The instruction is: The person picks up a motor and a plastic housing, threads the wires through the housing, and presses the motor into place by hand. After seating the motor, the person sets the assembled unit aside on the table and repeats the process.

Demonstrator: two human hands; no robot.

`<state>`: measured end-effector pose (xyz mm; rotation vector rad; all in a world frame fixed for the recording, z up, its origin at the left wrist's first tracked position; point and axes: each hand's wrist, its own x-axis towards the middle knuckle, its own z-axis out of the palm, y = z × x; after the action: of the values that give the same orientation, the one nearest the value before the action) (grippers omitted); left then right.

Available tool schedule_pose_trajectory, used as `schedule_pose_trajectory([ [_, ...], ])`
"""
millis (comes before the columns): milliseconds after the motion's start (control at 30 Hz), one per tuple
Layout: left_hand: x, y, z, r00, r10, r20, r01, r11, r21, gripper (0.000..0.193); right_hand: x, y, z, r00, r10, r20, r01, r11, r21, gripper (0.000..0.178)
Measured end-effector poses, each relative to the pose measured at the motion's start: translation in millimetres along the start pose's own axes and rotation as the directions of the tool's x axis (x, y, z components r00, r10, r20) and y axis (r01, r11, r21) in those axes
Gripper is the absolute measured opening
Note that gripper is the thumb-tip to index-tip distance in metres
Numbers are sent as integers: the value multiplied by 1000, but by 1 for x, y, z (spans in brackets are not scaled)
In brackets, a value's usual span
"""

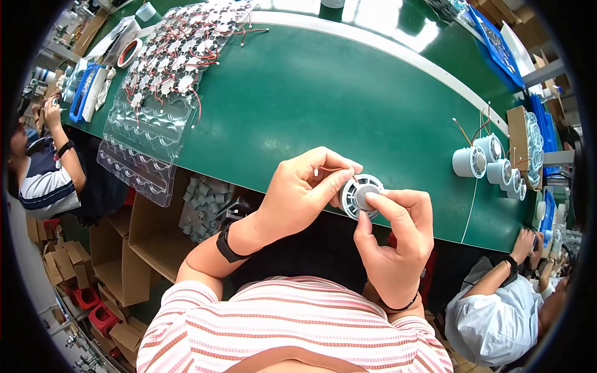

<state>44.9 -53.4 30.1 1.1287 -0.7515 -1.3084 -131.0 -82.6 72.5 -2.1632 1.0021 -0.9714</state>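
Observation:
Just over the near edge of the green table, both my hands hold a light blue round housing with a slotted rim. A grey disc sits at the middle of its face. My left hand pinches the housing's left side, and a thin reddish wire with a small white plug runs out by those fingertips. Closed on the near right side, my right hand lays its forefinger on the disc and its thumb on the rim. The housing's back is hidden.
Several light blue cups with wires stand at the right. Clear trays and many wired white parts lie at the left. A cardboard box is below the table edge. People sit at both sides.

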Motion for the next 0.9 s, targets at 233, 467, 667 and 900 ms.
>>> schedule_pose_trajectory([
  [233,-7,-20,-2,957,284,54,-289,949,130,7,0,0,-2,1000,-28,13,29,997,-68,40],
  [467,-8,-32,-9,884,441,158,-467,804,369,12,1,13,-12,996,-63,65,69,992,-101,41],
  [667,-6,-31,-12,852,466,237,-523,767,372,14,9,16,-21,979,-140,152,161,976,-143,37],
  [900,-12,-10,-4,945,273,180,-318,896,311,42,4,26,-13,975,-186,121,194,979,-62,36],
])
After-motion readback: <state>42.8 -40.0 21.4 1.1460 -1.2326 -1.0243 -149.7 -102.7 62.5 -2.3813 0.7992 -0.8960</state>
